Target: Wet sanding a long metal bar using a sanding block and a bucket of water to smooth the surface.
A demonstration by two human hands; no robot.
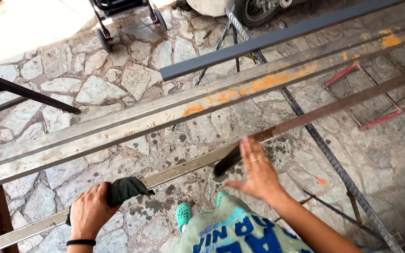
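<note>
Rusty flat steel bar (305, 121) lies across at waist height: left hand (90, 211), fingers pinching a dark rag (123, 189) onto its paler end, should press flat, while right hand (258, 175), fingers pressed together, open palm, steadies the bar's rusty stretch.

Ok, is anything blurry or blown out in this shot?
Head view: the right hand is smeared by motion blur beside the thin metal bar; the left hand, gripping a dark cloth on that bar, is sharp; the ground at top left is washed out by sunlight.
</note>
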